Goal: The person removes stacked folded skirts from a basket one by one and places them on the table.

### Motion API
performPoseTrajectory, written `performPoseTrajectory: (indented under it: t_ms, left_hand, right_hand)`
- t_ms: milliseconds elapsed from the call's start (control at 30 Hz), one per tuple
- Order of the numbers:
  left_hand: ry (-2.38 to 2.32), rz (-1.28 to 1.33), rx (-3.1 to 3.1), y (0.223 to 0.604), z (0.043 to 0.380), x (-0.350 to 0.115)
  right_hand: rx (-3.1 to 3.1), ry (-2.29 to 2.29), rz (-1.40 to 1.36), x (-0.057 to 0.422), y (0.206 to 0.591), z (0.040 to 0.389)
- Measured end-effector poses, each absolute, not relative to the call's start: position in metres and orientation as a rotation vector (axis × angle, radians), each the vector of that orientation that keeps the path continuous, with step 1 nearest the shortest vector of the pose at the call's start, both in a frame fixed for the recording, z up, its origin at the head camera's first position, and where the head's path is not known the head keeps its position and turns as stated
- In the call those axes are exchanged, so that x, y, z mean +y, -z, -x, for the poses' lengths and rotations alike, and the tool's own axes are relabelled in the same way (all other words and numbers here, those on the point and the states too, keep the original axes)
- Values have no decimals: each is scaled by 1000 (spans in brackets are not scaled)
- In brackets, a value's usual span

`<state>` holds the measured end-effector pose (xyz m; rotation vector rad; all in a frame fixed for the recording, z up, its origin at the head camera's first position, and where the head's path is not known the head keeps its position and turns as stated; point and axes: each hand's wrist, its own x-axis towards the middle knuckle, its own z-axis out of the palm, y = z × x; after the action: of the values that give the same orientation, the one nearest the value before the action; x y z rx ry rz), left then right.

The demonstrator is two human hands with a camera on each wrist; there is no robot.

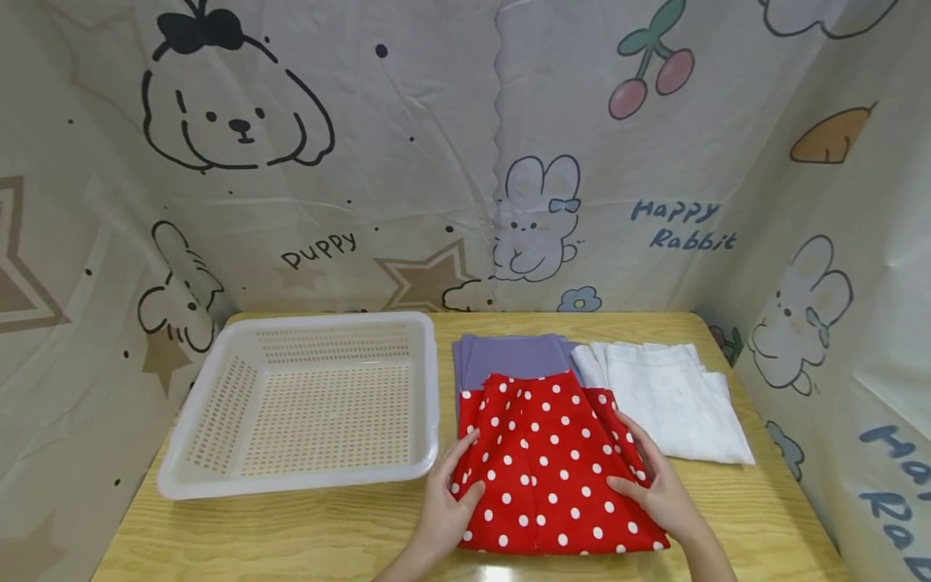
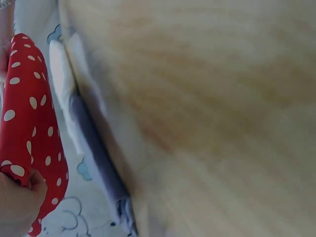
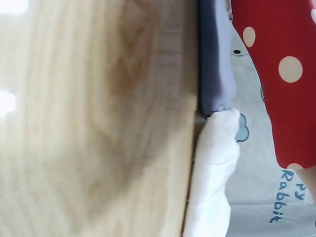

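Note:
A red skirt-like garment with white polka dots (image 1: pixel 538 465) spans the space between my two hands, narrow at its far end and wide near me. In the wrist views it appears raised above the table. My left hand (image 1: pixel 445 511) grips its left side, thumb on top. On the other side my right hand (image 1: pixel 658 495) holds the right edge, thumb over the fabric and some fingers along the outer side. Just beyond lies a folded purple cloth (image 1: pixel 515 357), partly covered by the garment in the head view. A folded white cloth (image 1: pixel 665 404) lies to its right.
A white perforated plastic basket (image 1: pixel 431 404) stands on the left of the wooden table (image 1: pixel 305 533), with nothing visible inside. A printed curtain (image 1: pixel 436 121) encloses the table at the back and both sides.

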<state>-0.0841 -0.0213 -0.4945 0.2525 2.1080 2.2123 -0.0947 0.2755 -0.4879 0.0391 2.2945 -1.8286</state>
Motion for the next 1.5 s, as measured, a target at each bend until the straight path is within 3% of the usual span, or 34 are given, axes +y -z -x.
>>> performPoseTrajectory:
  t_ms: [833, 1500]
  left_hand:
    - [-2127, 127, 1863, 543, 62, -19]
    - [-1999, 296, 2054, 554, 59, -18]
  right_hand:
    - [2130, 1818, -457, 270, 530, 66]
    - [2015, 1851, -471, 271, 549, 59]
